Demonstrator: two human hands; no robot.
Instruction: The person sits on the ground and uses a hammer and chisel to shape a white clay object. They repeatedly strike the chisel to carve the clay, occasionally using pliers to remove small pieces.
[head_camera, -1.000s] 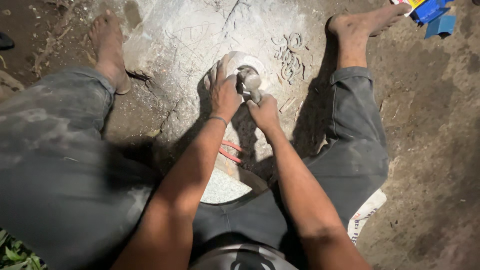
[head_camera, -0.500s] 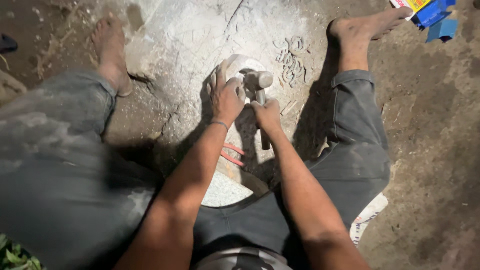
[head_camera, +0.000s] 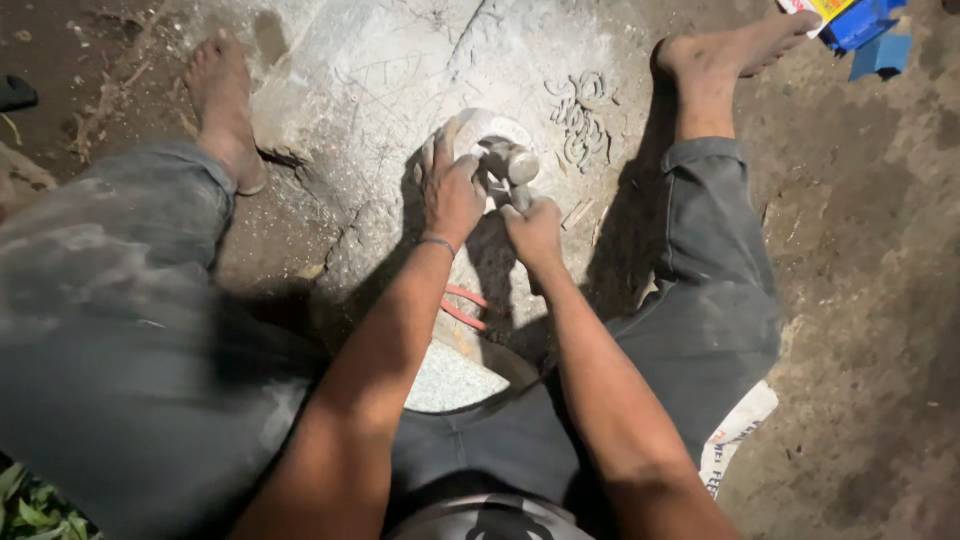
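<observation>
Hammer on chisel over the stone slab.

The right hand (head_camera: 535, 230) gripped one hammer (head_camera: 515, 165), its head beside the left hand (head_camera: 452, 192), which closed on something hidden, maybe a chisel, against one pale stone slab (head_camera: 390, 90) between two bare feet; blue box (head_camera: 860, 22) top right.

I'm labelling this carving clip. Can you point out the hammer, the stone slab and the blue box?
hammer (head_camera: 515, 163), head view, on its grey metal head.
stone slab (head_camera: 380, 80), head view, on a bare pale patch left of the hands.
blue box (head_camera: 860, 22), head view, on its blue side at the top right corner.
</observation>
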